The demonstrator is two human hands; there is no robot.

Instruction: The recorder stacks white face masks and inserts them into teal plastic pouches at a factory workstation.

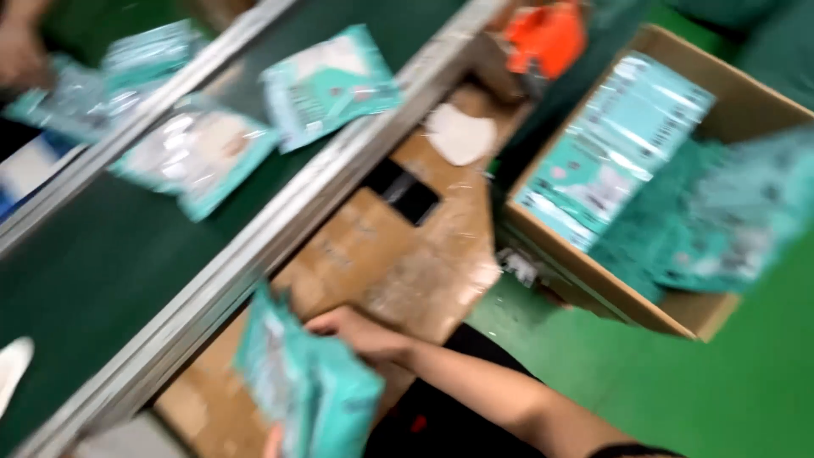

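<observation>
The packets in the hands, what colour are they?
Teal, with white patches; the packets show best in the head view, though blurred.

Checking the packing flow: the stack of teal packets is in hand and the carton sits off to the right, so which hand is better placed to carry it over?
Probably the right hand: it grips the teal packets and its arm comes from the cardboard carton side. The left hand barely shows.

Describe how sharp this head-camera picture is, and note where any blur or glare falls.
Head view: motion blur smears the whole frame; the packs at the right over the box streak worst; print on the belt packs is unreadable; the forearm is clearest; light glare on the rail; no hard shadows.
</observation>
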